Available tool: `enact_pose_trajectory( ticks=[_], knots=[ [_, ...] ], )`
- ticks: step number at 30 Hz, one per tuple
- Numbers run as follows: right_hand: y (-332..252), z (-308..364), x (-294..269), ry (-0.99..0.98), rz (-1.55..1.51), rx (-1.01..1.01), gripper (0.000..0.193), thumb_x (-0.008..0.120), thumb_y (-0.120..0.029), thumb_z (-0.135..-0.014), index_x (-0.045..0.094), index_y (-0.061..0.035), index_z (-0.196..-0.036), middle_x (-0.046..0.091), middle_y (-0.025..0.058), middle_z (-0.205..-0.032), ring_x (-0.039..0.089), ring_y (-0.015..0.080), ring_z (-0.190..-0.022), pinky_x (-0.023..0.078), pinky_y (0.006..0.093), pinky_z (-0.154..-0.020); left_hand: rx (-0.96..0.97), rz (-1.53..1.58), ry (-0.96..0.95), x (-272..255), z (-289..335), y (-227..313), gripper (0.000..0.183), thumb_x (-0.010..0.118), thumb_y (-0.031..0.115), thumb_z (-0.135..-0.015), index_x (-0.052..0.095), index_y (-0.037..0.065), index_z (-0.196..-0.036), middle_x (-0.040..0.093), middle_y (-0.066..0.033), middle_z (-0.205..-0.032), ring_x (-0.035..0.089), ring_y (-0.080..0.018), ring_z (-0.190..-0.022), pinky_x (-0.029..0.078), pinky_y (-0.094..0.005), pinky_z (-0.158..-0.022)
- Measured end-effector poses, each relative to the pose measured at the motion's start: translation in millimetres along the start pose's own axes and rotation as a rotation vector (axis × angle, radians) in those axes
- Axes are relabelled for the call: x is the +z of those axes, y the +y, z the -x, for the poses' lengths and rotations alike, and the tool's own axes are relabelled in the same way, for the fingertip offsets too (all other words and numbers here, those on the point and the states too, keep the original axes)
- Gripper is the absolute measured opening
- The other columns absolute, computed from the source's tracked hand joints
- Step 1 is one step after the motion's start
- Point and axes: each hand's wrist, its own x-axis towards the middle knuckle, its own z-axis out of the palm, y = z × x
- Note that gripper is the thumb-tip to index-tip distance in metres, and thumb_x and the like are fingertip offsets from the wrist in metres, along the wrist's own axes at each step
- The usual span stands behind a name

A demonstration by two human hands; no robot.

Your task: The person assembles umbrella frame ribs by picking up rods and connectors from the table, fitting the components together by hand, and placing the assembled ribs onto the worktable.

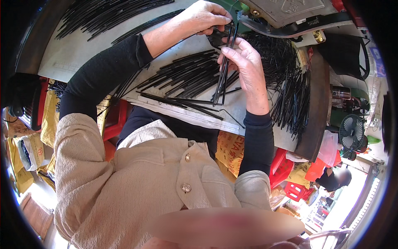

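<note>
My right hand [244, 62] is closed round a couple of thin black strips [224, 76], which hang across the fingers with their lower ends toward the table's near edge. Close to their upper ends, my left hand [209, 17] has thumb and fingers pinched together; what is between them is too small to make out. Both hands are beside the grey metal body [290, 10] of what looks like a sewing machine. Under and left of the right hand lies a fanned pile of similar black strips [186, 76] on the pale table [99, 52].
More black strips [103, 16] lie at the far left. A tangled heap of thin black pieces [286, 91] droops over the table's right side. Red stools [282, 168] and yellow sacks [230, 151] stand below. A small fan [352, 132] and another person [333, 178] are at right.
</note>
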Motion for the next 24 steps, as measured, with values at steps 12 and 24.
enact_pose_trajectory(
  ticks=[12, 24],
  knots=[
    [1.9, -1.0, -1.5, -0.003, 0.000, 0.000, 0.031, 0.062, -0.020, -0.083, 0.054, 0.0001, -0.105, 0.063, 0.0073, -0.072, 0.061, 0.0113, -0.061, 0.046, 0.0198, -0.050, -0.023, -0.009, 0.010, 0.7, -0.5, -0.7, 0.031, 0.062, 0.024, -0.087, 0.062, 0.003, -0.109, 0.057, -0.0029, -0.071, 0.043, -0.0035, -0.043, 0.029, -0.0166, -0.035],
    [3.6, -0.4, -2.1, -0.003, -0.018, 0.000, 0.032, 0.063, -0.021, -0.083, 0.055, -0.0003, -0.106, 0.063, 0.0067, -0.071, 0.061, 0.0111, -0.061, 0.045, 0.0193, -0.050, -0.073, -0.002, 0.013, 1.6, 3.8, 9.9, 0.031, 0.064, 0.028, -0.085, 0.062, 0.004, -0.104, 0.056, -0.0016, -0.069, 0.042, -0.0029, -0.044, 0.028, -0.0169, -0.035]
  ],
)
